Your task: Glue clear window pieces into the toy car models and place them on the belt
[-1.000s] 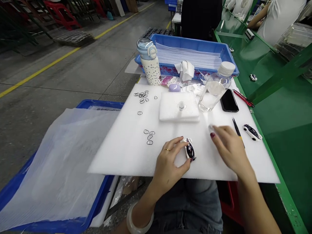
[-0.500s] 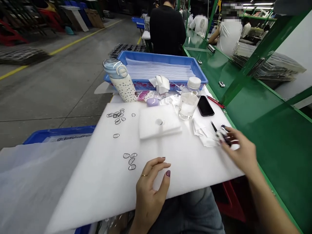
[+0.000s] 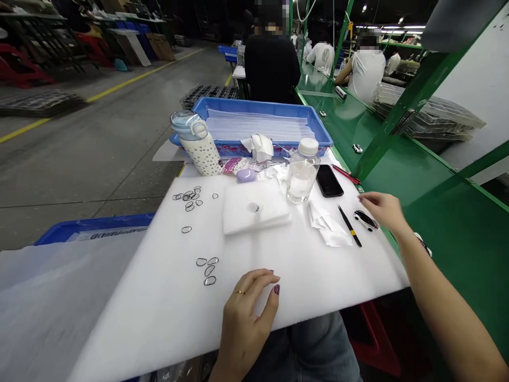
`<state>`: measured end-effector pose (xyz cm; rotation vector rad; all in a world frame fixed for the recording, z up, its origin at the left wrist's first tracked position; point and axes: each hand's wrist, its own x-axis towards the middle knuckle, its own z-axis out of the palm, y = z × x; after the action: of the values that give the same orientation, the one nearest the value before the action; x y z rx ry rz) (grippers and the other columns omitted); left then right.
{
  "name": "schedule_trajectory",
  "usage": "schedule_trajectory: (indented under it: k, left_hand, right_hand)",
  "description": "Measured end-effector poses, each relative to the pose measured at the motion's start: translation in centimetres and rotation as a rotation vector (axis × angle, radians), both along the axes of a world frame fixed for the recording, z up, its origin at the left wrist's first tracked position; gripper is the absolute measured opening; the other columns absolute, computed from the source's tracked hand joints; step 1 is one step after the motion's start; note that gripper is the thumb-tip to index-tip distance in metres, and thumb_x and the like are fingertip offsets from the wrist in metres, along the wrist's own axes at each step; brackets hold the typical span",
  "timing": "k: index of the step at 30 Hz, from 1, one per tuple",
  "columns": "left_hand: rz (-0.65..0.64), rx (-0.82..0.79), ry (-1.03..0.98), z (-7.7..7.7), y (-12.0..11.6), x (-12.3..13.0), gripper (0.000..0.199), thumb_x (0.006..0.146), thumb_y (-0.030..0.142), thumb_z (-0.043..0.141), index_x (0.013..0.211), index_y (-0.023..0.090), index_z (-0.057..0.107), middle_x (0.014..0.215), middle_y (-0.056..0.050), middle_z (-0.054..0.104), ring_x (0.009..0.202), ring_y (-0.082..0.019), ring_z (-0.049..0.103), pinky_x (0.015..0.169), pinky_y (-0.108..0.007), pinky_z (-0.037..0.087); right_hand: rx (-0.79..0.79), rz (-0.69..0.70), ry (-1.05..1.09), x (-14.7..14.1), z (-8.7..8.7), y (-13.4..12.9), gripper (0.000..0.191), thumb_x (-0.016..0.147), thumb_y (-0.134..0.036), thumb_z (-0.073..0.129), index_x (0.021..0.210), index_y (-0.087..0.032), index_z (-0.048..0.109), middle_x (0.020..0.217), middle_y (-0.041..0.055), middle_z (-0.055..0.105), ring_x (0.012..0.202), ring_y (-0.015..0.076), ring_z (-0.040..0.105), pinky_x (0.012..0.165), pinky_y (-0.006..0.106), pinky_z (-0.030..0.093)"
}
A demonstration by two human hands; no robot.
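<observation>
My left hand [image 3: 250,310] hovers by the near edge of the white foam sheet [image 3: 159,318], fingers loosely curved and apart, holding nothing. At the right edge, my right hand [image 3: 384,210] reaches just beyond a small black-and-white toy car [image 3: 366,220]; its fingers stretch leftward and no object shows in them. Black tweezers [image 3: 350,227] with a yellow band lie left of that car. Thin dark oval rings [image 3: 209,270] rest in groups on the left of the foam. A small round clear piece [image 3: 255,207] sits on the folded foam pad [image 3: 238,212].
A water bottle [image 3: 303,175], phone [image 3: 329,181], white tissue [image 3: 328,225] and dotted tumbler [image 3: 199,151] stand or lie around the pad. Behind is a blue tray [image 3: 322,119]. On the right green bench [image 3: 457,228], another toy car [image 3: 422,244] is partly hidden by my forearm. People sit ahead.
My right hand has moved up and away from the toy car and tweezers, which now lie uncovered on the foam. My left hand has barely moved; the view has shifted slightly.
</observation>
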<state>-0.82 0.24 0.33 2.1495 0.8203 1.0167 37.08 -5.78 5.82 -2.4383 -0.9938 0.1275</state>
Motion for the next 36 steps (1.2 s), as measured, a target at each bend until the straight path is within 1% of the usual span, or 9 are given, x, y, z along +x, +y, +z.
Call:
schedule_trajectory:
  k: [3,5,10,17,24,27,30,33,36]
  left_hand:
    - [0.016,0.027,0.015,0.0,-0.1,0.1,0.016,0.093,0.023,0.054,0.095,0.025,0.069,0.096,-0.002,0.071,0.090,-0.019,0.070,0.076,-0.028,0.061]
    - [0.039,0.038,0.020,0.0,-0.1,0.2,0.016,0.093,0.024,0.053,0.094,0.025,0.069,0.094,-0.002,0.071,0.087,-0.019,0.071,0.074,-0.028,0.061]
    - [0.057,0.082,0.032,-0.1,-0.2,0.4,0.016,0.094,0.026,0.053,0.093,0.025,0.069,0.092,-0.001,0.071,0.084,-0.018,0.070,0.072,-0.028,0.060]
    - [0.036,0.076,0.061,-0.2,-0.2,0.4,0.015,0.094,0.025,0.052,0.095,0.028,0.067,0.094,0.002,0.070,0.087,-0.016,0.068,0.074,-0.028,0.058]
    - [0.021,0.063,0.104,-0.6,-0.3,0.3,0.015,0.096,0.023,0.051,0.098,0.027,0.066,0.097,0.001,0.068,0.091,-0.018,0.067,0.076,-0.030,0.057]
    - [-0.003,0.066,0.131,-0.9,-0.3,0.0,0.015,0.096,0.021,0.052,0.101,0.027,0.064,0.099,0.000,0.068,0.094,-0.018,0.065,0.079,-0.031,0.056]
    - [-0.018,0.095,0.155,-1.2,-0.3,-0.1,0.015,0.096,0.020,0.053,0.103,0.027,0.064,0.100,0.000,0.067,0.095,-0.019,0.064,0.080,-0.031,0.056]
    - [-0.010,0.129,0.163,-1.2,-0.3,0.0,0.015,0.095,0.021,0.053,0.104,0.027,0.064,0.100,0.000,0.067,0.095,-0.019,0.064,0.079,-0.031,0.056]
    - [0.010,0.157,0.144,-1.0,-0.3,0.4,0.015,0.096,0.022,0.052,0.102,0.026,0.065,0.098,0.000,0.067,0.093,-0.018,0.065,0.077,-0.030,0.056]
  right_hand:
    - [-0.024,0.038,0.088,0.4,-0.2,5.3,0.023,0.081,-0.030,0.063,0.092,-0.016,0.078,0.096,0.0084,0.076,0.093,0.0237,0.069,0.083,0.032,0.048]
    - [-0.033,-0.001,0.092,1.0,-0.6,7.1,0.023,0.080,-0.032,0.065,0.091,-0.015,0.077,0.091,0.0084,0.076,0.089,0.0236,0.068,0.078,0.031,0.048]
    - [-0.071,-0.035,0.116,1.8,-1.1,7.6,0.024,0.082,-0.033,0.065,0.093,-0.016,0.077,0.087,0.0069,0.075,0.084,0.0207,0.068,0.073,0.026,0.047]
    - [-0.182,-0.063,0.084,1.9,-0.3,8.6,0.036,0.090,-0.040,0.053,0.088,-0.013,0.076,0.075,0.0110,0.072,0.077,0.0218,0.068,0.071,0.027,0.046]
    - [-0.314,0.042,-0.032,-0.7,1.8,6.3,0.036,0.089,-0.046,0.056,0.086,-0.016,0.075,0.087,0.0119,0.073,0.088,0.0265,0.067,0.072,0.031,0.044]
    - [-0.521,0.173,-0.211,-3.3,2.2,4.0,0.040,0.089,-0.050,0.056,0.082,-0.015,0.074,0.096,0.0158,0.072,0.096,0.0318,0.065,0.080,0.038,0.044]
    - [-0.717,0.255,-0.328,-6.0,2.0,2.3,0.036,0.092,-0.034,0.048,0.089,-0.011,0.075,0.100,0.0190,0.072,0.095,0.0333,0.067,0.082,0.042,0.043]
    - [-0.720,0.265,-0.316,-7.9,1.7,2.1,0.036,0.090,-0.020,0.042,0.093,-0.007,0.075,0.094,0.0203,0.072,0.091,0.0335,0.069,0.080,0.041,0.043]
    - [-0.695,0.306,-0.290,-9.4,1.6,3.3,0.037,0.090,-0.021,0.041,0.091,-0.007,0.076,0.090,0.0201,0.072,0.089,0.0338,0.070,0.076,0.039,0.044]
